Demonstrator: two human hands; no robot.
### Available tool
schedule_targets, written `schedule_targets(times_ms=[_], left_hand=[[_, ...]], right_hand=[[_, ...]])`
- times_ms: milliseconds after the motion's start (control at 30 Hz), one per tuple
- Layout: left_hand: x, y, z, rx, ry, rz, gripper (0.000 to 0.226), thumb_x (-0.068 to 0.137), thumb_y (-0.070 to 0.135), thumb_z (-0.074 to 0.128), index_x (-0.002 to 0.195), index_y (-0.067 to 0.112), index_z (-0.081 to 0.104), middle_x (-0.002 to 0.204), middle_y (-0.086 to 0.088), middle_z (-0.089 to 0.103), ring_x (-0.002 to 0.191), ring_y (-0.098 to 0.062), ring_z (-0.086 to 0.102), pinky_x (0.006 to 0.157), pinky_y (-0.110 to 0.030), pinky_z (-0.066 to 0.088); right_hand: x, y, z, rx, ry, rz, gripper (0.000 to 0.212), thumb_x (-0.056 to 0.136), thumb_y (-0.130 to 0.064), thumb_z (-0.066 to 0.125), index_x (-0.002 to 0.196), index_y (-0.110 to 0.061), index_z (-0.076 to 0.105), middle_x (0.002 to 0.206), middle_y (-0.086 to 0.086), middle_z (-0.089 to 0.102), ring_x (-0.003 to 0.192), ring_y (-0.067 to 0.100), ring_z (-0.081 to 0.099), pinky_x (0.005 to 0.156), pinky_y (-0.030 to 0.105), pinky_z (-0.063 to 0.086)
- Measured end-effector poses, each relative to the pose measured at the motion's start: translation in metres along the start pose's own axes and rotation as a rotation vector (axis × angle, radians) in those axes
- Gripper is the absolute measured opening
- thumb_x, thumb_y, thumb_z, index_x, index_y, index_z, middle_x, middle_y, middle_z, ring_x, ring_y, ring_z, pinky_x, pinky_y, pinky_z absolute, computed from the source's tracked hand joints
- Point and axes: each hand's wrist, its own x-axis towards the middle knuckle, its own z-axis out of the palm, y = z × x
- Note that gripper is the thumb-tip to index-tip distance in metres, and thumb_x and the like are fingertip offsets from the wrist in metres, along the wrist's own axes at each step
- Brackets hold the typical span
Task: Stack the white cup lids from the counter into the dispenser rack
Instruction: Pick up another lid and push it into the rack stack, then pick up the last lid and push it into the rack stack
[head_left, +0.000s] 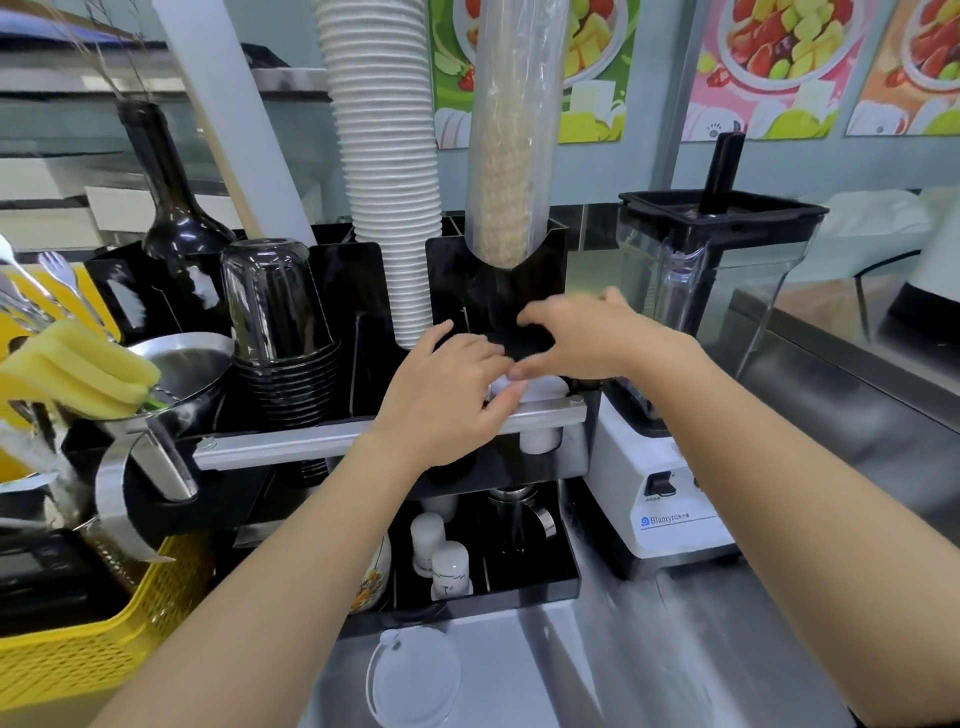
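Both my hands are at the black dispenser rack (540, 270), in its right-hand slot. My left hand (447, 389) curls its fingers around a white lid stack (540, 387) that sits in the slot behind the metal rail (291, 441). My right hand (576, 338) hovers just above, fingertips pressing on the top of the same stack. More of the white stack shows below the rail. A small pile of white cup lids (413, 675) lies on the steel counter (675, 649) near the bottom edge, untouched.
A tall column of white paper cups (384, 171) and a wrapped cone sleeve (511, 156) rise from the rack. Black cups (280, 332) stand at left, a blender (691, 332) at right, a yellow basket (104, 623) at lower left. Small white bottles (441, 556) sit in the lower tray.
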Motion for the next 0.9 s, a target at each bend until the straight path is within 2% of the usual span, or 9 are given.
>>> schedule_targets(times_ms=[100,200,267,333,467,533,733,800,900], left_hand=[[-0.039,0.01,-0.007,-0.08,0.157,-0.09,0.05,0.088,0.045,0.036,0.12,0.016,0.061,0.127,-0.005,0.062,0.121,-0.022,0.053,0.11,-0.035,0.023],[-0.091,0.016,-0.006,-0.167,0.246,-0.137,0.047,0.089,0.041,0.042,0.125,0.014,0.056,0.13,-0.007,0.059,0.122,-0.023,0.051,0.108,-0.036,0.03],[-0.125,0.019,0.002,-0.198,0.252,-0.164,0.048,0.089,0.04,0.044,0.126,0.013,0.055,0.13,-0.006,0.058,0.121,-0.022,0.051,0.104,-0.036,0.035],[-0.157,0.022,0.017,-0.222,0.189,-0.24,0.05,0.09,0.045,0.042,0.128,0.015,0.054,0.133,-0.004,0.056,0.123,-0.02,0.05,0.105,-0.035,0.033],[-0.207,0.023,0.053,-0.271,-0.007,-0.398,0.061,0.089,0.058,0.029,0.133,0.021,0.048,0.138,0.0,0.051,0.126,-0.018,0.048,0.105,-0.027,0.029],[-0.226,0.022,0.068,-0.273,-0.102,-0.454,0.068,0.086,0.064,0.026,0.137,0.022,0.042,0.144,0.002,0.045,0.131,-0.016,0.042,0.108,-0.025,0.025],[-0.258,0.021,0.099,-0.284,-0.36,-0.595,0.112,0.06,0.084,-0.012,0.144,0.021,0.026,0.152,0.0,0.031,0.14,-0.018,0.025,0.114,-0.034,0.018],[-0.26,0.022,0.106,-0.313,-0.397,-0.626,0.107,0.063,0.086,0.0,0.144,0.02,0.026,0.151,-0.002,0.033,0.14,-0.018,0.026,0.114,-0.033,0.019],[-0.264,0.023,0.118,-0.432,-0.418,-0.704,0.072,0.085,0.06,0.035,0.145,0.022,0.024,0.149,-0.001,0.037,0.138,-0.019,0.028,0.113,-0.032,0.02]], right_hand=[[-0.036,-0.004,0.001,0.156,0.334,-0.066,0.067,0.087,-0.048,0.055,0.143,-0.021,0.03,0.146,0.001,0.041,0.132,0.02,0.039,0.106,0.042,0.027],[-0.077,-0.021,0.03,0.356,0.636,-0.189,0.067,0.086,-0.044,0.056,0.142,-0.014,0.035,0.142,0.004,0.048,0.125,0.02,0.048,0.098,0.038,0.038],[-0.098,-0.036,0.062,0.409,0.723,-0.243,0.065,0.084,-0.044,0.054,0.138,-0.01,0.04,0.136,0.007,0.054,0.12,0.021,0.053,0.094,0.035,0.041],[-0.112,-0.052,0.097,0.455,0.662,-0.256,0.067,0.083,-0.044,0.055,0.138,-0.01,0.04,0.135,0.008,0.055,0.123,0.02,0.051,0.096,0.033,0.041],[-0.124,-0.081,0.16,0.493,0.32,-0.199,0.082,0.079,-0.058,0.047,0.145,-0.014,0.027,0.149,0.006,0.037,0.135,0.019,0.035,0.104,0.029,0.029],[-0.126,-0.091,0.188,0.492,0.175,-0.174,0.084,0.081,-0.055,0.054,0.147,-0.015,0.019,0.153,0.002,0.028,0.138,0.019,0.03,0.108,0.032,0.027],[-0.127,-0.111,0.245,0.459,-0.179,-0.086,0.093,0.084,-0.046,0.059,0.149,-0.016,0.002,0.158,0.005,0.011,0.142,0.02,0.015,0.115,0.035,0.015],[-0.123,-0.115,0.258,0.44,-0.226,-0.072,0.092,0.084,-0.046,0.058,0.149,-0.014,0.002,0.157,0.007,0.014,0.143,0.022,0.015,0.116,0.037,0.014],[-0.119,-0.119,0.27,0.42,-0.257,-0.079,0.089,0.085,-0.046,0.056,0.149,-0.012,0.004,0.157,0.007,0.015,0.142,0.023,0.016,0.114,0.037,0.015]])
